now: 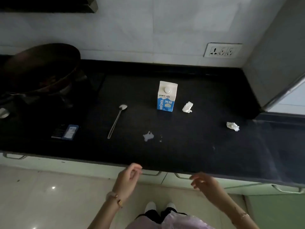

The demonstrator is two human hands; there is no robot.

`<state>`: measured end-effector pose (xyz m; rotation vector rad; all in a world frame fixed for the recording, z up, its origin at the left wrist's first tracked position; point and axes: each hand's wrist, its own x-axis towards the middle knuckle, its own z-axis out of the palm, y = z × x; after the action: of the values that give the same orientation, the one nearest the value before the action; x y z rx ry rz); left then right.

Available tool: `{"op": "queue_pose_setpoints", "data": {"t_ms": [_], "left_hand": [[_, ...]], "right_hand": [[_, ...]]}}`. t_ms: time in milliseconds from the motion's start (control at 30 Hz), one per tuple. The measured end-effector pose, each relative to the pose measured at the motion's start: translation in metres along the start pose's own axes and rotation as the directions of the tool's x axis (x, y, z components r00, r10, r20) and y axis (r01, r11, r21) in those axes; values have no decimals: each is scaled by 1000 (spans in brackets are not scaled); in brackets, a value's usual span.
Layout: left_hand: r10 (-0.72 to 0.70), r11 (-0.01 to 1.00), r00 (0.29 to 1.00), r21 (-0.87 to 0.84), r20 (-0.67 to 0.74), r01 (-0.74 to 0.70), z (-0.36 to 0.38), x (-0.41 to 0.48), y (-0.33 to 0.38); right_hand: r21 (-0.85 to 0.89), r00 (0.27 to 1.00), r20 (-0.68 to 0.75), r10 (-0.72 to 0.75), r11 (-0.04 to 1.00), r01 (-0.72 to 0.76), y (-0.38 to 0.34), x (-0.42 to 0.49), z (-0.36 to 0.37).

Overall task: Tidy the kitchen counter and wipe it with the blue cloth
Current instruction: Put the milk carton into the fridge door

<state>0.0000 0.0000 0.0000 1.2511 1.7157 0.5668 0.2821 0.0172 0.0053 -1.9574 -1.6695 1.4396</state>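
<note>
From the head camera, a milk carton [167,96] stands upright mid-counter [198,154]. A spoon [116,120] lies left of it, one crumpled tissue [187,107] just right, another [232,126] farther right, and a white spill [148,136] in front, clutter probably awaiting clearing. No blue cloth is visible. The left hand [127,179] and right hand [203,182] hover before the counter edge, loosely open, holding nothing.

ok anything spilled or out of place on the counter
Yes: a small white puddle lies in front of the milk carton, two crumpled tissues sit to its right, and a spoon lies loose.
</note>
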Motion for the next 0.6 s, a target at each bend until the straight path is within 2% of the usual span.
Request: {"op": "queue_pose_setpoints", "data": {"t_ms": [67, 167, 233, 333, 433, 600], "left_hand": [[79, 997, 991, 14, -104, -78, -9, 19, 10], [153, 959, 970, 266, -192, -98, -21, 46, 24], [155, 894, 969, 445, -193, -55, -21, 57, 23], [132, 796, 979, 605, -154, -12, -21, 67, 20], [127, 759, 979, 651, -157, 7, -16, 67, 14], [146, 778, 972, 628, -185, 3, -12, 68, 12]], "right_hand": [[22, 996, -11, -87, 996, 88, -28, 15, -17], [63, 969, -110, -223, 971, 230, -71, 45, -44], [97, 946, -188, -264, 954, 285, -90, 69, -51], [101, 929, -240, -283, 944, 314, -117, 108, -61], [20, 927, -222, -303, 949, 315, -138, 144, -68], [78, 934, -216, -284, 949, 306, -162, 186, -71]]}}
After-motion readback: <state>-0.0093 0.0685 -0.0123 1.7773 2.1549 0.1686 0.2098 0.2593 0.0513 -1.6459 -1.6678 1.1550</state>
